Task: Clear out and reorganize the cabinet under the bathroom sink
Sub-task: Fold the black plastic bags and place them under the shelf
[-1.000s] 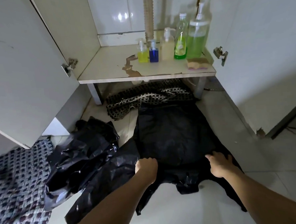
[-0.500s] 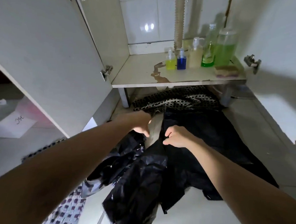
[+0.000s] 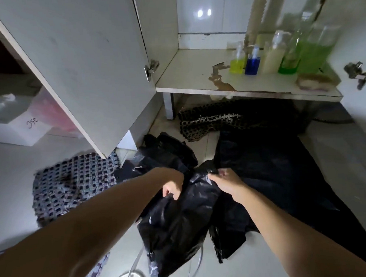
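Note:
A crumpled black plastic bag (image 3: pixel 178 221) lies on the tiled floor in front of the open sink cabinet. My left hand (image 3: pixel 172 186) is shut on its upper left edge. My right hand (image 3: pixel 224 180) pinches the bag's top edge a little to the right. A flattened black bag (image 3: pixel 270 172) is spread on the floor to the right, and more crumpled black plastic (image 3: pixel 163 152) sits behind my hands. On the cabinet shelf (image 3: pixel 191 74) stand a yellow bottle (image 3: pixel 236 64), a blue bottle (image 3: pixel 252 63), a cream pump bottle (image 3: pixel 274 57) and green bottles (image 3: pixel 309 53), with a sponge (image 3: pixel 314 81) in front.
The left cabinet door (image 3: pixel 78 63) stands open over a checked mat (image 3: pixel 72 182). A dark patterned mat (image 3: pixel 225 119) lies under the shelf. A white box (image 3: pixel 16 128) sits at far left. A drain pipe (image 3: pixel 254 14) runs down behind the bottles. The right door hinge (image 3: pixel 359 74) juts out.
Both hands left the flattened bag's near edge and moved left onto the crumpled bag, taking hold of its top. The view has swung left and closer.

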Action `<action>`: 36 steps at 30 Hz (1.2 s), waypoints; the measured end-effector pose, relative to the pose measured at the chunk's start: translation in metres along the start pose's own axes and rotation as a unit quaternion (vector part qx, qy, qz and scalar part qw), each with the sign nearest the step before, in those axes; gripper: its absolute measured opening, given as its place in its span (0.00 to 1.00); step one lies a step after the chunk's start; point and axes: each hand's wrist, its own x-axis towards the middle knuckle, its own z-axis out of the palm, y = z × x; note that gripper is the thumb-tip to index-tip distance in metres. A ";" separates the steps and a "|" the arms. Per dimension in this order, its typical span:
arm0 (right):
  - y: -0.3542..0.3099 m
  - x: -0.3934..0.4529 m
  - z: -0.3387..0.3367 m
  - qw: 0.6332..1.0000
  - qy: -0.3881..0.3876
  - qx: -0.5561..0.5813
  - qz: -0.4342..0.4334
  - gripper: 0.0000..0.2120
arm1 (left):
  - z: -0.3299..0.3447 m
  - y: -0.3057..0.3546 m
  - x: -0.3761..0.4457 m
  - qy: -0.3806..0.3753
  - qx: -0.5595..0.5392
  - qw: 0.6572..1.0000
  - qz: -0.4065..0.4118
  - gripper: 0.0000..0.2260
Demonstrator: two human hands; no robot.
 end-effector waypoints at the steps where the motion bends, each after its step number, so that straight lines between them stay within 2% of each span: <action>1: -0.013 0.002 -0.006 0.999 0.013 0.026 -0.014 0.10 | -0.014 -0.002 -0.006 -0.001 -0.043 0.999 0.001 0.13; 4: -0.062 0.001 -0.046 0.993 0.072 0.063 -0.064 0.13 | -0.057 -0.004 -0.043 0.042 -0.197 0.979 0.024 0.17; 7: -0.118 -0.010 -0.111 0.982 0.125 0.041 -0.135 0.14 | -0.095 -0.001 -0.084 0.168 -0.306 0.932 0.096 0.25; 10: -0.164 -0.045 -0.184 0.970 0.146 0.024 -0.194 0.08 | -0.128 0.011 -0.119 0.294 -0.357 0.870 0.172 0.19; 11: -0.174 -0.059 -0.204 0.966 0.154 0.003 -0.206 0.14 | -0.137 0.019 -0.130 0.324 -0.371 0.850 0.188 0.16; 13: -0.185 -0.089 -0.235 0.959 0.184 -0.044 -0.212 0.34 | -0.154 0.039 -0.154 0.359 -0.399 0.815 0.217 0.12; 17: -0.161 -0.111 -0.245 0.957 0.159 0.011 -0.242 0.50 | -0.174 0.076 -0.187 0.351 -0.459 0.766 0.282 0.12; 18: -0.149 -0.109 -0.245 0.961 0.149 0.021 -0.233 0.53 | -0.175 0.084 -0.188 0.362 -0.475 0.751 0.281 0.12; 20: -0.129 -0.109 -0.243 0.968 0.121 -0.032 -0.216 0.45 | -0.173 0.099 -0.181 0.385 -0.517 0.720 0.258 0.13; 22: -0.114 -0.109 -0.243 0.965 0.074 -0.147 -0.202 0.37 | -0.167 0.110 -0.167 0.365 -0.593 0.680 0.229 0.14; 24: -0.110 -0.109 -0.237 0.941 0.041 -0.259 -0.212 0.40 | -0.162 0.113 -0.156 0.339 -0.657 0.641 0.204 0.10; 26: -0.110 -0.105 -0.227 0.917 0.077 -0.299 -0.254 0.47 | -0.160 0.113 -0.148 0.324 -0.670 0.646 0.171 0.07; 27: -0.112 -0.099 -0.221 0.908 0.108 -0.295 -0.278 0.46 | -0.159 0.116 -0.148 0.310 -0.667 0.657 0.164 0.06; 28: -0.117 -0.096 -0.215 0.898 0.141 -0.278 -0.312 0.39 | -0.158 0.117 -0.147 0.289 -0.664 0.669 0.165 0.06; 29: -0.125 -0.098 -0.211 0.885 0.186 -0.256 -0.341 0.29 | -0.158 0.118 -0.149 0.269 -0.659 0.682 0.169 0.08; 30: -0.134 -0.104 -0.211 0.869 0.235 -0.242 -0.360 0.19 | -0.159 0.120 -0.152 0.244 -0.658 0.689 0.182 0.08; 31: -0.145 -0.113 -0.213 0.861 0.267 -0.238 -0.362 0.15 | -0.160 0.122 -0.155 0.218 -0.668 0.682 0.204 0.08; 33: -0.161 -0.130 -0.222 0.864 0.323 -0.220 -0.319 0.21 | -0.164 0.126 -0.159 0.183 -0.678 0.648 0.295 0.15; 34: -0.164 -0.128 -0.226 0.868 0.342 -0.192 -0.304 0.21 | -0.164 0.127 -0.161 0.171 -0.672 0.631 0.347 0.18; 36: -0.154 -0.127 -0.244 0.882 0.379 -0.086 -0.266 0.17 | -0.162 0.146 -0.168 0.126 -0.618 0.647 0.429 0.19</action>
